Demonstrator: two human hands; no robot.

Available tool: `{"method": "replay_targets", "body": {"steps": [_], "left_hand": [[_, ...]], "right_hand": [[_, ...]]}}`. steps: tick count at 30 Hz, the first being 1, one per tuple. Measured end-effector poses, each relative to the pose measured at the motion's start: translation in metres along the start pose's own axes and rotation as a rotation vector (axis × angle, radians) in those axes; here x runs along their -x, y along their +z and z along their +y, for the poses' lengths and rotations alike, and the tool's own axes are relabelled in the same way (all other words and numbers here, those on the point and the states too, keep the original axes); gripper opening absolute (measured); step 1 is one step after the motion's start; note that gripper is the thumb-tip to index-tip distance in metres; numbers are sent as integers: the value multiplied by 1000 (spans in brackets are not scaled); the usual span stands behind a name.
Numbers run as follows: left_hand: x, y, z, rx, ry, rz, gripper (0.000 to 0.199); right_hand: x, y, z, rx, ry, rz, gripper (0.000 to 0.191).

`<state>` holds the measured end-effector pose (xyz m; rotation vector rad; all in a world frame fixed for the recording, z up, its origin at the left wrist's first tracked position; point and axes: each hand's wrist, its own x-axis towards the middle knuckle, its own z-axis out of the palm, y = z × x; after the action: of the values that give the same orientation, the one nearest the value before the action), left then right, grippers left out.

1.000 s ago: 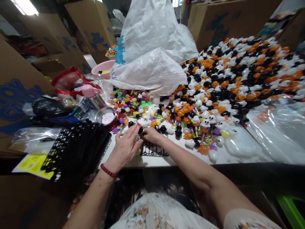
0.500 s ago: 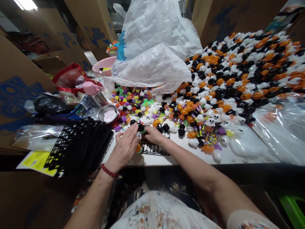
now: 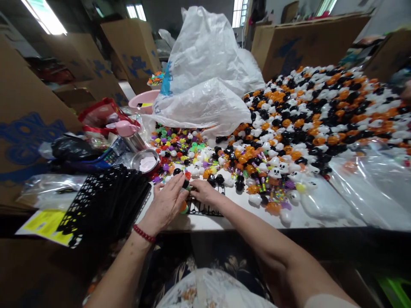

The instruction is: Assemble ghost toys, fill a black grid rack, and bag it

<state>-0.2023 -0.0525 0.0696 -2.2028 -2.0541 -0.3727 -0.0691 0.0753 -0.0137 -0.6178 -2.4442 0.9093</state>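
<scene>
My left hand (image 3: 167, 200), with a dark red bead bracelet at the wrist, lies over the left part of a black plastic grid tray (image 3: 205, 208). Its fingers are stretched out, and their tips rest against a small black-and-green toy piece (image 3: 186, 185). From the other side, my right hand (image 3: 204, 192) reaches in with thumb and fingers pinched by that same piece; the exact grip is partly hidden. An orange-and-green piece (image 3: 183, 207) shows below my left thumb. Black pieces (image 3: 219, 179) lie just beyond the tray.
A large heap of orange, black and white toy pieces (image 3: 314, 115) fills the right. Stacked black grids (image 3: 105, 201), a round metal tin (image 3: 145, 162) and a pink-lidded flask (image 3: 130, 134) stand left. Behind are a white plastic bag (image 3: 205, 64) and cardboard boxes (image 3: 289, 47).
The head view has tilted upward, so the table sits lower in the picture and more background shows. Both hands stay close together at the tray, with only slight finger movement.
</scene>
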Motion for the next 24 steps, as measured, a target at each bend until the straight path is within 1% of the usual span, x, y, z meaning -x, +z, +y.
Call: {"method": "replay_targets", "body": {"steps": [2, 4, 7, 9, 10, 11, 13, 15, 18, 21, 24], "left_hand": [[3, -3, 0, -1, -1, 25, 50], [6, -8, 1, -2, 6, 66, 49], [10, -12, 4, -4, 31, 140, 48], [11, -11, 6, -2, 49, 168, 46], [11, -9, 6, 0, 57, 173, 46], [11, -7, 7, 2, 63, 176, 46], [9, -2, 7, 1, 67, 182, 46], [7, 2, 8, -11, 62, 189, 45], [4, 6, 8, -29, 54, 186, 44], [4, 7, 6, -38, 53, 174, 44], [4, 5, 4, -33, 46, 157, 44]], "right_hand": [[10, -25, 3, 33, 3, 62, 27], [24, -56, 9, 158, 55, 116, 27], [45, -100, 24, 453, 214, 101, 27], [53, -119, 32, 611, 315, 77, 23], [54, -125, 36, 665, 358, 72, 20], [54, -127, 39, 705, 398, 78, 20], [50, -124, 43, 759, 467, 107, 27], [41, -116, 45, 777, 532, 131, 31], [28, -106, 47, 747, 620, 141, 28], [22, -105, 45, 716, 670, 167, 22], [24, -108, 39, 681, 673, 219, 23]]}}
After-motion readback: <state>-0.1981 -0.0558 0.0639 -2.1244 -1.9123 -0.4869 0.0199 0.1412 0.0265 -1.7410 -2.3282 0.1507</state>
